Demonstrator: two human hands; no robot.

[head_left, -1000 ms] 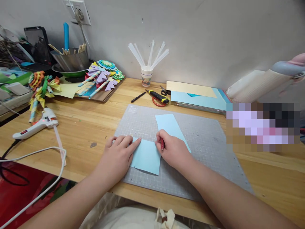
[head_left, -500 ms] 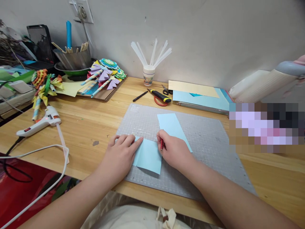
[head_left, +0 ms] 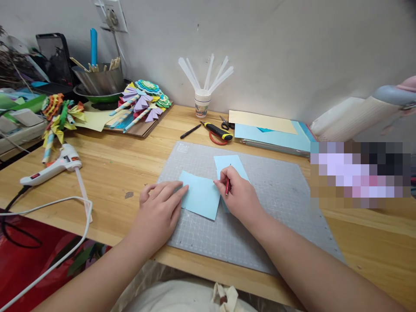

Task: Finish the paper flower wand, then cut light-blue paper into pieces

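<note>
A light blue piece of paper (head_left: 199, 197) lies between my hands on the grey cutting mat (head_left: 276, 221). My left hand (head_left: 160, 206) rests on its left edge, fingers stretched out and fairly flat. My right hand (head_left: 238, 188) is closed around a red and black pencil (head_left: 228, 185). Its thumb and fingertip meet at the paper's upper right corner; whether they pinch it I cannot tell. A second light blue strip of paper (head_left: 227, 161) lies behind and partly under my right hand.
A black pen (head_left: 190, 131), a yellow-black cutter (head_left: 218, 131) and scissors (head_left: 226, 124) lie beyond the mat. Behind them stands a paper cup (head_left: 202, 104) with white sticks. At left are a hot glue gun (head_left: 53, 167) with its cable, and paper flowers (head_left: 143, 97). Paper sheets (head_left: 269, 132) are stacked at back right.
The paper between my hands has shifted away from me, and the vertical crease seen before no longer shows. My right hand has moved slightly up and right, with the pencil turned in it.
</note>
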